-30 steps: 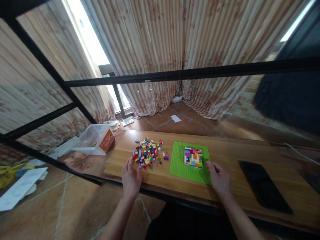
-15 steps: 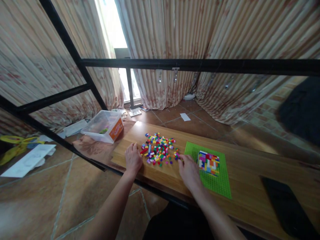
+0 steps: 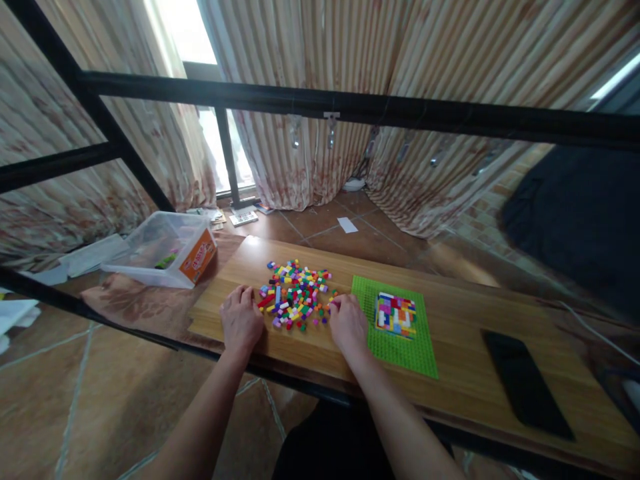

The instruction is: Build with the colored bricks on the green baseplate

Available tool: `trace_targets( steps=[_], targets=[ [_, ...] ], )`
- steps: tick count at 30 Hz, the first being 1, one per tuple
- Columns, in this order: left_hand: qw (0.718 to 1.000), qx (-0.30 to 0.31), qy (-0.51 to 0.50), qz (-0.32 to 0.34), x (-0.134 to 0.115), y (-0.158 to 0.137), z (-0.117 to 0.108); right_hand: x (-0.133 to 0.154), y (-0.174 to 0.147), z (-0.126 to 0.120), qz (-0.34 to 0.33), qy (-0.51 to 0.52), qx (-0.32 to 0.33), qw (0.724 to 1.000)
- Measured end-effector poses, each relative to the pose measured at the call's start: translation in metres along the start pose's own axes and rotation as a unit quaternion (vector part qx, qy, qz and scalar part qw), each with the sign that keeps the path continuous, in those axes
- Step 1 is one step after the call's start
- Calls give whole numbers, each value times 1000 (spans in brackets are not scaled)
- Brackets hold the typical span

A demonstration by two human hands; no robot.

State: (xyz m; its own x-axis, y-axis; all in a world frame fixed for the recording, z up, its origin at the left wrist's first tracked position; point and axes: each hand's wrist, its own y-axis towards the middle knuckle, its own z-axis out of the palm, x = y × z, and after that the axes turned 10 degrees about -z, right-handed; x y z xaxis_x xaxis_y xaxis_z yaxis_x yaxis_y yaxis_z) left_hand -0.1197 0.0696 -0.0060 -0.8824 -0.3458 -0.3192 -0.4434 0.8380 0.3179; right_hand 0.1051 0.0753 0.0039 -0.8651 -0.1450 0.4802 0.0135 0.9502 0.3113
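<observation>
A loose pile of small colourful toy bricks (image 3: pixel 296 297) lies on the wooden table. To its left, my left hand (image 3: pixel 242 320) rests on the tabletop with fingers slightly bent and nothing visible in them; a long red brick (image 3: pixel 267 301) lies by its fingertips. At the pile's right edge my right hand (image 3: pixel 349 323) has its thumb and forefinger pinched together among a few stray bricks; what they hold is hidden. Just right of it lies a green baseplate (image 3: pixel 425 357), bearing a tightly packed multicoloured block of bricks (image 3: pixel 396 315).
A black phone-like slab (image 3: pixel 527 385) lies on the right of the wooden table (image 3: pixel 457 320). Beyond the table's left end, a clear plastic box (image 3: pixel 145 257) with an orange label stands on the floor. A black metal bar (image 3: pixel 260 97) crosses in front of the curtains.
The view has swung to the right, so everything sits further left. My right hand has shifted slightly toward the pile, and its fingertips now cover some stray bricks. My left hand stays beside the pile.
</observation>
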Motion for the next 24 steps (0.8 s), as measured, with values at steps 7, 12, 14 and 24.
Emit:
trace_targets(
  steps=[7,12,14,24],
  targets=[
    [1000,-4,-14,-10,0,2,1,-3,-5,-7,-12,123,-35,992],
    [1000,-3,-3,-3,0,2,-1,-6,-25,-26,-30,235,-68,969],
    [1000,-6,0,1,0,2,-1,-10,-39,-37,-24,258,-65,964],
    [1000,-5,-1,-5,-1,2,-1,-80,-72,-90,117,253,-118,953]
  ],
)
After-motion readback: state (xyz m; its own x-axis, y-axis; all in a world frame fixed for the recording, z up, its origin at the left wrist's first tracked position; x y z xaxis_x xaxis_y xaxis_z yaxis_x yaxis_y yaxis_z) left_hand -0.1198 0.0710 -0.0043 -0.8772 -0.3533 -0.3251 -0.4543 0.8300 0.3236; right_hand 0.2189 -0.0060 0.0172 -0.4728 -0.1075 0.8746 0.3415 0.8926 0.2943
